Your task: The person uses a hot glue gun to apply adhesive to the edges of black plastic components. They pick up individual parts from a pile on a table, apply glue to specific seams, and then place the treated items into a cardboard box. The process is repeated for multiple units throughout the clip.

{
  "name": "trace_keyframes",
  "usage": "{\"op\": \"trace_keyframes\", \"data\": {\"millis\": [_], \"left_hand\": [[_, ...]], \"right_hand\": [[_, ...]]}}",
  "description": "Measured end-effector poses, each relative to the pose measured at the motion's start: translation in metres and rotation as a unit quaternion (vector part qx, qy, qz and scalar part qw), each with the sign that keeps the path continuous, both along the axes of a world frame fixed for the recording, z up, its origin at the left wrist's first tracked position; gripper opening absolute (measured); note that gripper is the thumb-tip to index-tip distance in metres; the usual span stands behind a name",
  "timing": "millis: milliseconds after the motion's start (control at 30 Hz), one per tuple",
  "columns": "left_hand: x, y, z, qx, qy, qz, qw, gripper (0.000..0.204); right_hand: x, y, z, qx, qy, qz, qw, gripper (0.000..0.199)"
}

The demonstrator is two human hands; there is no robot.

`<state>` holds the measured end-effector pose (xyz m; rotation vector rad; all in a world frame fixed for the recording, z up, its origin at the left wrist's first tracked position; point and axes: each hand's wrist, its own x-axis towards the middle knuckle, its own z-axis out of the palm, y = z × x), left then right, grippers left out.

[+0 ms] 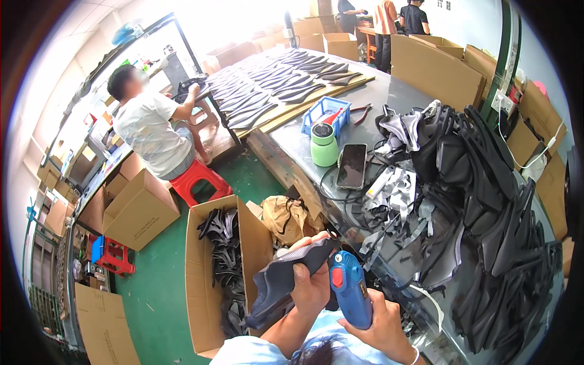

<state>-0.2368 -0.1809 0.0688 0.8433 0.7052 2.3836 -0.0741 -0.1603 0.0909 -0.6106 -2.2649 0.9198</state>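
My left hand (pixel 309 287) is closed round a dark grey and black moulded fabric piece (pixel 274 281) with a curved, winged outline. In my right hand (pixel 380 322) is a blue handheld power tool (pixel 351 295) with a red button on its body. The tool's upper end is beside the right tip of the fabric piece; I cannot tell whether they touch. Left of my hands stands an open cardboard box (pixel 196 286) with several black pieces (pixel 225 267) inside. On the table (pixel 292 143) to the right lies a large heap of black pieces with straps (pixel 468 176).
Grey and white scraps (pixel 392 194), a phone (pixel 351 166), a green bottle (pixel 324 146), a blue basket (pixel 310 121) and red-handled pliers (pixel 363 114) occupy the table. Rows of dark shaped pieces (pixel 286 76) lie farther back. A person (pixel 152 121) sits on a red stool (pixel 201 182).
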Motion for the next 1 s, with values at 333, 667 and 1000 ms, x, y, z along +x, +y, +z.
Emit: {"op": "trace_keyframes", "data": {"millis": [333, 667, 1000], "left_hand": [[-0.028, -0.014, 0.037, -0.17, -0.002, -0.145, 0.975, 0.031], [-0.04, -0.013, 0.05, -0.241, 0.073, -0.128, 0.959, 0.022], [-0.048, -0.019, 0.039, -0.231, 0.119, -0.084, 0.962, 0.027]], "right_hand": [[0.011, 0.007, -0.012, 0.076, -0.041, -0.03, 0.996, 0.064], [0.02, 0.004, -0.023, 0.091, -0.069, -0.052, 0.992, 0.065], [0.025, 0.002, -0.023, 0.052, -0.102, -0.044, 0.992, 0.067]]}}
